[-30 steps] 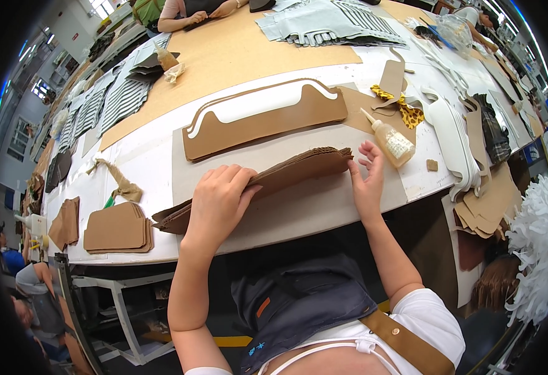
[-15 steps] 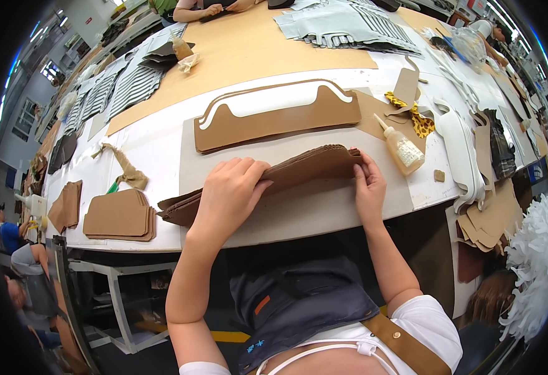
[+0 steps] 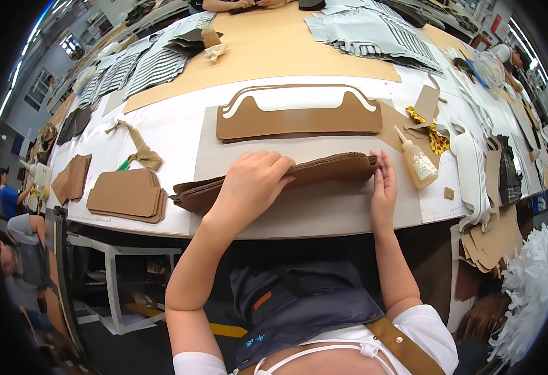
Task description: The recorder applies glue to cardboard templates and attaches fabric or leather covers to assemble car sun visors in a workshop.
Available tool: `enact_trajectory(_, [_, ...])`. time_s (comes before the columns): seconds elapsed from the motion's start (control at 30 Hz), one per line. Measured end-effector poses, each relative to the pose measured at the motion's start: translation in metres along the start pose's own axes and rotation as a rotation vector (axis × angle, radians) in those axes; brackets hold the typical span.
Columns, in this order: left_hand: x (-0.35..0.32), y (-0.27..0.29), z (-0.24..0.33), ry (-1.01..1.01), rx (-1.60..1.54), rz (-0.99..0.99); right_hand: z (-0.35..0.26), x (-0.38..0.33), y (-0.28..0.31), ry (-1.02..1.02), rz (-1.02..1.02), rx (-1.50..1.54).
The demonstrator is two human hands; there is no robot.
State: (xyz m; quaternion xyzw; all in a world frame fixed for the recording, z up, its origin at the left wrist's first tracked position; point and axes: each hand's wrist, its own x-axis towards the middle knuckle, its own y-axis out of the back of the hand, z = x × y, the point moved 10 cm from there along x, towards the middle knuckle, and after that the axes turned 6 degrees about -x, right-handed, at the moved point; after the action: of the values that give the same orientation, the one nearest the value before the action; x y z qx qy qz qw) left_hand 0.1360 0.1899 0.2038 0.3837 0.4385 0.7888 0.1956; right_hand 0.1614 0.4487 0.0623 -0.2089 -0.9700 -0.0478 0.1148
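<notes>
A long stack of thin brown sheet pieces point(image 3: 331, 174), which look like leather or board, is held on edge above the near part of the table. My left hand point(image 3: 256, 187) is closed over its upper edge left of the middle, thumb on the near side and fingers over the far side. At the stack's right end, my right hand point(image 3: 384, 190) pinches the corner between thumb and fingers. The layered edges fan slightly at the left end. Just beyond lies another brown stack point(image 3: 299, 120) with a white cut-out shape and a thin brown curved strip along its top.
Smaller brown pieces point(image 3: 126, 194) are stacked at left, beside a green-handled tool wrapped in cloth point(image 3: 141, 153). To the right are a glue bottle point(image 3: 419, 161), a yellow spotted cloth point(image 3: 438, 139) and white strips point(image 3: 472, 175). Striped grey pieces point(image 3: 374, 37) lie farther back.
The held stack has straightened and lies more level, its right end lower relative to the left. Both hands keep their hold. The whole view has shifted slightly.
</notes>
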Motion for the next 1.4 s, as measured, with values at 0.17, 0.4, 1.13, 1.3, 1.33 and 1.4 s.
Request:
enact_trajectory(0.17, [-0.004,0.001,-0.008,0.026,0.023,0.006,-0.003,-0.001,-0.011,0.069,-0.101,-0.198])
enact_trajectory(0.4, [-0.032,0.028,-0.020,0.125,0.053,0.055,-0.012,0.001,-0.013,0.080,-0.084,-0.099])
enact_trajectory(1.13, [-0.092,0.065,-0.057,0.266,0.100,0.202,-0.117,0.025,-0.037,0.411,-0.165,-0.422])
enact_trajectory(1.3, [-0.092,0.067,-0.056,0.276,0.065,0.209,-0.155,0.010,-0.096,0.583,-0.469,-0.655])
enact_trajectory(1.33, [-0.096,0.074,-0.057,0.293,0.089,0.243,-0.140,0.017,-0.096,0.498,-0.510,-0.696])
enact_trajectory(1.4, [-0.106,0.083,-0.063,0.314,0.116,0.278,-0.125,0.023,-0.095,0.415,-0.553,-0.733])
